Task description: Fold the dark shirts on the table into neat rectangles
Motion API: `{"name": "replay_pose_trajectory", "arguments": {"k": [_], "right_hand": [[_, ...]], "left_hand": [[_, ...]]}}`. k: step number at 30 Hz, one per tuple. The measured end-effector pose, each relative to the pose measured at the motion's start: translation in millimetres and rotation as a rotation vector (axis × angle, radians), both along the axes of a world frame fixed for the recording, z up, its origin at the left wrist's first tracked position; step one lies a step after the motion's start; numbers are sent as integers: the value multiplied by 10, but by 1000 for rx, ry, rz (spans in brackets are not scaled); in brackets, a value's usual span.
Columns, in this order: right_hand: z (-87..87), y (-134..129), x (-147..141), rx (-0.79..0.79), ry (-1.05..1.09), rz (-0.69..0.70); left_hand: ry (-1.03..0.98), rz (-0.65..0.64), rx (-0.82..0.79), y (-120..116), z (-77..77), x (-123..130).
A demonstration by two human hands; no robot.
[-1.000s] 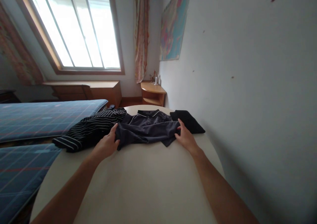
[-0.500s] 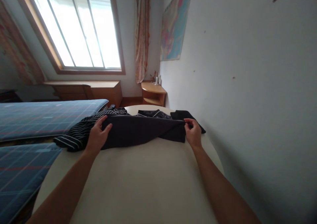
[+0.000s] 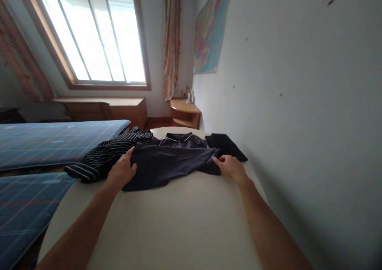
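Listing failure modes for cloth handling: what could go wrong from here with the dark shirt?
Snagging: the striped shirt lies close beside the left hand, so it might get dragged along with the dark shirt.

Nudging: the black cloth lies just beyond the right hand, near the table edge; a bump could shift it.

Skewing: the dark shirt's near edge slants, so it may settle crooked.
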State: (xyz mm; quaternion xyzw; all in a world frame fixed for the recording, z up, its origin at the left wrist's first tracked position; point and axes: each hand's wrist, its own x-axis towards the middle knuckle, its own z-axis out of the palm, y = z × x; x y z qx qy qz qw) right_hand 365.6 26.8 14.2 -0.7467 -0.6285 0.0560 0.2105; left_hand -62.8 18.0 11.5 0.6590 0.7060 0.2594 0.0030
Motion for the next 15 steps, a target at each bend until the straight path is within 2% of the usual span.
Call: {"name": "replay_pose_trajectory", "arguments": {"k": [4,7,9,15], "right_hand": [[-18,-3,-10,-95,-40,69],[-32,19,-25,-62,-20,89],[-31,37,-21,19,40,71],[-48,111,99,373,271,-20]], "left_hand": [[184,96,-224,-117,83,96],[240,122,-302,-156,157,149],[202,132,-259,-155,206,157],[-4,168,62,-100,277,84]]}}
